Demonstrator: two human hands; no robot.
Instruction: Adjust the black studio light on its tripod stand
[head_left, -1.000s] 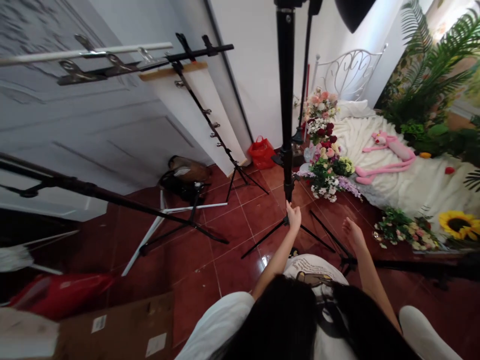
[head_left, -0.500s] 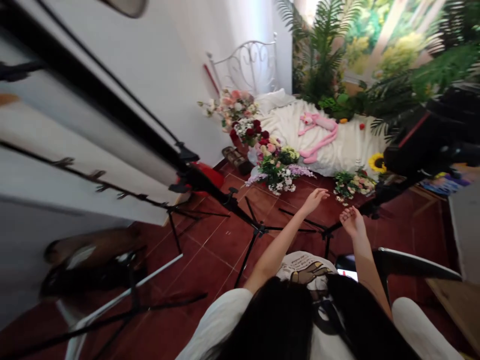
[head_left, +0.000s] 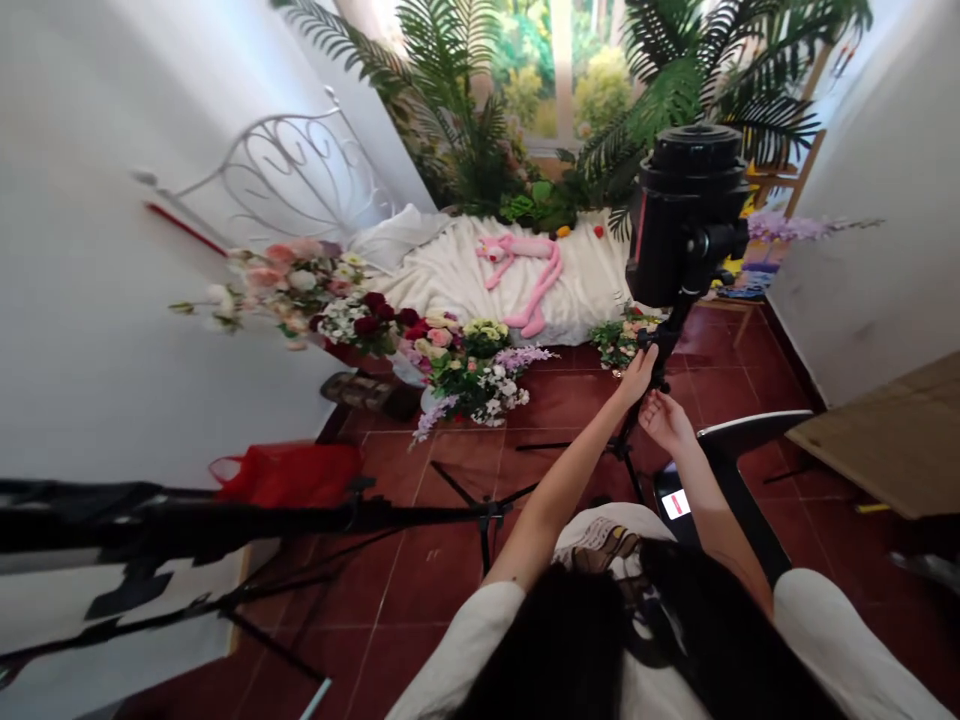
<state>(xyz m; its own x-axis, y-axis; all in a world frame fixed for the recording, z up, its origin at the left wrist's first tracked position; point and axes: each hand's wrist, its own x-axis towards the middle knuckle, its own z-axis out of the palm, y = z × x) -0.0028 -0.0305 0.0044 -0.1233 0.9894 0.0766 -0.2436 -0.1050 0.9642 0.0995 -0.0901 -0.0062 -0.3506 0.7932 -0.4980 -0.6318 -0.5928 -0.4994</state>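
Observation:
A black studio light [head_left: 690, 215] stands on a light stand [head_left: 678, 318] in front of me to the right. My left hand [head_left: 639, 374] is closed around the stand's pole, below the lamp. Just under it, my right hand [head_left: 666, 420] has its fingers curled together against the pole near a small dark knob. What those fingertips pinch, if anything, is hidden. The stand's lower part runs down behind my hands to spread legs on the floor.
A second black stand [head_left: 420, 516] slants in from the left, its legs on red tiles. A red bag [head_left: 289, 474] lies behind it. Artificial flowers [head_left: 480, 375] front a bed with a white cover [head_left: 427, 270] and a pink plush toy [head_left: 525, 250]. A cardboard sheet [head_left: 892, 430] is at right.
My view has swung to the right. Both hands, which were apart and free of the stand, have come to its pole; the left has closed around it.

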